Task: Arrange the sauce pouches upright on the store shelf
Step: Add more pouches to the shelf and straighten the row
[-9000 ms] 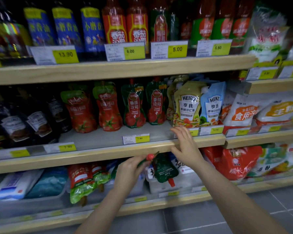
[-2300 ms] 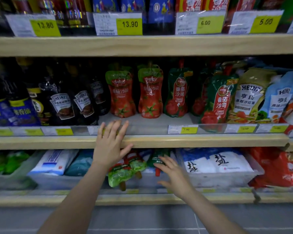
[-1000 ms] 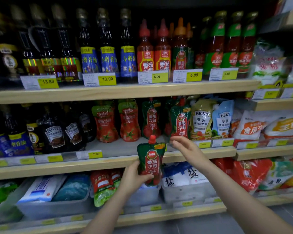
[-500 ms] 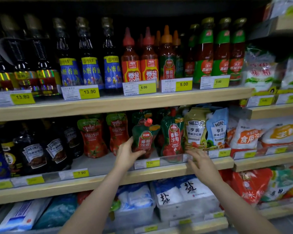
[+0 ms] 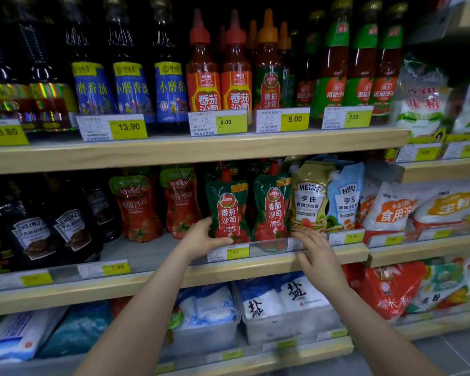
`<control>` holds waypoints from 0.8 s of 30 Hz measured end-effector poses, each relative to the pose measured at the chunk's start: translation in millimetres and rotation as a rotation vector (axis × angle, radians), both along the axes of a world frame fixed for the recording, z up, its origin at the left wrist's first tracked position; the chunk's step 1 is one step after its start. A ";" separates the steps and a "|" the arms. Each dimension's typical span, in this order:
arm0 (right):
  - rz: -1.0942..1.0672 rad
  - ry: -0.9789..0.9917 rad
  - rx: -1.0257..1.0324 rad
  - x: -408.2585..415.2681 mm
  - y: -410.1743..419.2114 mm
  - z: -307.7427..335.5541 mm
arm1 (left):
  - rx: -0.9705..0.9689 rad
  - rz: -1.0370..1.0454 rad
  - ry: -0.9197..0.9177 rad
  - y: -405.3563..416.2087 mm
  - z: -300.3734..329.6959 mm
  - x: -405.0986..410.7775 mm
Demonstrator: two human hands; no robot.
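Note:
A green ketchup pouch (image 5: 227,207) with a red cap stands upright at the front of the middle shelf (image 5: 152,278). My left hand (image 5: 201,238) grips its lower left edge. A second green ketchup pouch (image 5: 272,210) stands upright just to its right. My right hand (image 5: 314,249) rests with fingers apart on the clear shelf rail below that pouch and holds nothing. Two red tomato pouches (image 5: 158,204) stand further left and back. Two Heinz dressing pouches (image 5: 327,199) stand to the right.
Dark Heinz bottles (image 5: 52,229) fill the shelf's left end. White bags (image 5: 418,204) lie at the right. Sauce and oil bottles (image 5: 217,77) line the upper shelf. Salt bags in clear bins (image 5: 277,302) sit below. Yellow price tags (image 5: 229,252) line the shelf edges.
My left hand lifted the green pouch from the lower shelf and set it upright on the middle shelf beside the other green pouch. My right hand moved onto the shelf rail.

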State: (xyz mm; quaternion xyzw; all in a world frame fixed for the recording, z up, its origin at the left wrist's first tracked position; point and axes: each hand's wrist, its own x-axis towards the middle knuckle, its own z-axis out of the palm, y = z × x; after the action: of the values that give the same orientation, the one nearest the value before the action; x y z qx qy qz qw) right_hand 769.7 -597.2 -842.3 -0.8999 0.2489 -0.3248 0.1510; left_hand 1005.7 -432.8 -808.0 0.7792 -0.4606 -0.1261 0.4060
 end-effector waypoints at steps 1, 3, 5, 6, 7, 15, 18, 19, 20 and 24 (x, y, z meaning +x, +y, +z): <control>0.006 0.020 0.007 -1.2 0.4 2.0 | -0.018 0.027 -0.031 4.3 -0.5 -3.4; 0.010 0.070 -0.005 -4.8 0.0 6.4 | -0.036 0.102 -0.145 20.2 -3.1 -7.7; 0.014 0.107 -0.020 -8.6 2.5 8.8 | 0.026 0.187 -0.335 48.6 -9.9 -6.8; 0.026 0.106 -0.019 -8.8 7.7 10.0 | 0.077 0.223 -0.433 66.6 -13.8 -5.0; 0.047 0.100 -0.020 -6.6 16.1 11.7 | 0.121 0.248 -0.532 84.9 -17.7 -2.3; 0.384 0.065 -0.200 79.6 142.5 9.8 | 0.093 0.231 -0.954 180.7 -26.2 25.5; 0.385 0.076 -0.221 116.1 180.5 6.0 | 0.098 0.173 -1.009 203.3 -26.7 43.2; 0.366 0.085 -0.225 126.1 189.4 3.8 | 0.091 0.148 -1.026 209.6 -27.7 49.6; 0.341 0.094 -0.224 134.4 197.1 0.1 | 0.077 0.123 -1.043 215.3 -29.4 56.1; 0.224 0.042 -0.198 150.3 215.0 -12.6 | 0.007 0.028 -1.081 231.3 -41.7 76.0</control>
State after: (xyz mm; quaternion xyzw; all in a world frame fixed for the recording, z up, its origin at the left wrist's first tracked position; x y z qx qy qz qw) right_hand 920.0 -382.1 -854.9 -0.9392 0.1167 -0.3098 0.0915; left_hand 1081.7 -201.4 -849.7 0.7405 -0.5928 0.2968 0.1100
